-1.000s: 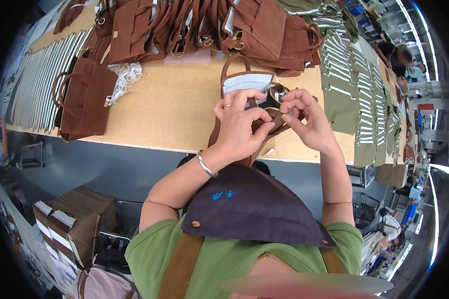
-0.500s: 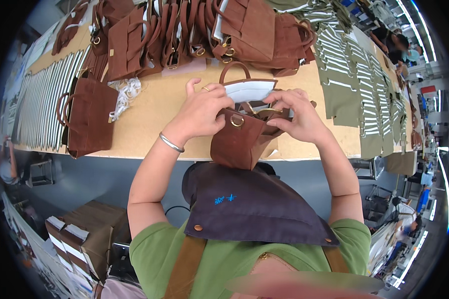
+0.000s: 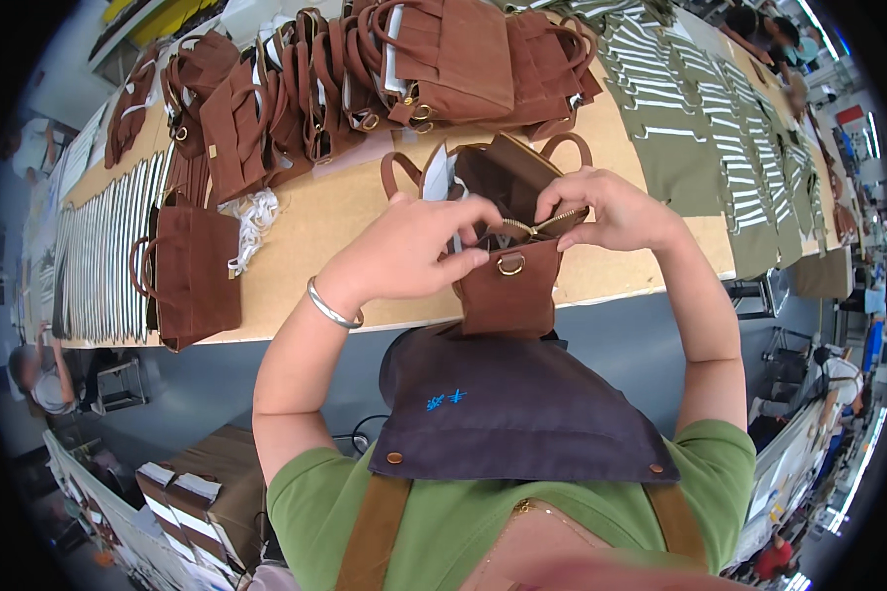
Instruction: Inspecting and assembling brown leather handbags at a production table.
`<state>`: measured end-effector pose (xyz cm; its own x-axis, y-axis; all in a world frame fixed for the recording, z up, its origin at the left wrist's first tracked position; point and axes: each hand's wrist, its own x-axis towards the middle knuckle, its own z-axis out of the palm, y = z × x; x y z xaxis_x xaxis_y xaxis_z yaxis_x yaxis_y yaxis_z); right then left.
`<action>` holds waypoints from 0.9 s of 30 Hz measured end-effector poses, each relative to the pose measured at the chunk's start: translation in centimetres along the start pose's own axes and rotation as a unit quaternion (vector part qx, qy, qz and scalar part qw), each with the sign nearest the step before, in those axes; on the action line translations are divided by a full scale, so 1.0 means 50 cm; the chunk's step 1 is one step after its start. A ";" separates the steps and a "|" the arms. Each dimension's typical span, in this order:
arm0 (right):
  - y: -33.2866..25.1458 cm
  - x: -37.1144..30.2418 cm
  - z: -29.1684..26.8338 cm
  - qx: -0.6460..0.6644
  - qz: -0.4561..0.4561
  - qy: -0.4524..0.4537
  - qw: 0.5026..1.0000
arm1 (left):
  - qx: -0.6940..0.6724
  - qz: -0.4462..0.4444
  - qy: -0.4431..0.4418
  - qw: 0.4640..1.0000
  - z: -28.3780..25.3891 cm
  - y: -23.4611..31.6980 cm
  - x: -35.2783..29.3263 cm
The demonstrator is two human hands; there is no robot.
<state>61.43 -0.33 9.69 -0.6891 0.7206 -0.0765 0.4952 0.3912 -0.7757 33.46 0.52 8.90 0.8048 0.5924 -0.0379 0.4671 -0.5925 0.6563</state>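
Observation:
A reddish-brown handbag [image 3: 508, 300] stands end-on at the table's near edge, its top open. A gold D-ring hangs on the end facing me, and a gold-toothed zipper [image 3: 533, 230] lies across the mouth above it. My left hand [image 3: 404, 246], with a silver bangle at the wrist, curls over the left rim, thumb outside and index finger over the opening. My right hand [image 3: 616, 209] pinches the right rim by the zipper, thumb outside and fingers inside. A white sheet [image 3: 437, 175] stands by the left handle. The inside is partly hidden.
Several similar brown bags [image 3: 443, 59] crowd the far side of the table [image 3: 335, 246]. One brown bag [image 3: 199, 266] stands left, beside white cords [image 3: 254, 229] and a row of white-edged strips [image 3: 108, 246]. Olive pieces with white strips [image 3: 680, 148] cover the right. Boxes [image 3: 217, 492] sit lower left.
The handbag has turned so its D-ring end faces me, and its mouth is spread wider. My left hand has shifted along the rim; my right hand has moved slightly right with its side.

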 end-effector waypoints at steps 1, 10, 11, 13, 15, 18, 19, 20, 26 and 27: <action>-0.003 0.000 0.006 0.065 0.023 0.015 0.998 | -0.066 -0.038 -0.012 0.997 -0.001 -0.009 0.011; 0.002 -0.008 0.002 -0.021 -0.005 0.005 1.000 | 0.004 0.008 -0.381 0.924 0.006 -0.037 0.165; 0.004 -0.015 0.001 -0.021 -0.004 0.010 1.000 | -0.005 -0.009 -0.359 0.933 -0.002 -0.028 0.164; 0.009 -0.034 -0.001 -0.006 0.019 0.036 0.999 | -0.082 -0.032 -0.282 0.955 0.006 -0.078 0.162; 0.024 -0.058 -0.005 0.051 0.052 0.037 0.997 | -0.201 -0.042 -0.130 0.970 0.016 -0.123 0.153; 0.049 -0.078 -0.013 0.097 0.078 0.058 0.991 | -0.232 -0.010 -0.017 0.973 0.006 -0.117 0.146; 0.054 -0.084 -0.016 0.084 0.072 0.072 0.991 | -0.255 -0.011 -0.019 0.967 0.012 -0.112 0.144; 0.051 -0.088 -0.015 0.085 0.075 0.077 0.991 | -0.254 -0.008 -0.025 0.967 0.020 -0.103 0.140; 0.019 -0.086 -0.010 -0.024 0.171 0.042 0.984 | -0.075 0.077 0.056 0.993 0.068 -0.055 0.130; 0.008 -0.074 -0.007 -0.022 0.171 0.045 0.984 | -0.084 0.037 0.027 0.995 0.070 -0.048 0.128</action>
<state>64.37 -2.66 9.87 -0.4296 0.8613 -0.2713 0.7138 0.1398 -0.6863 38.78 3.84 4.44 0.8111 0.5826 0.0525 0.3361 -0.5376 0.7733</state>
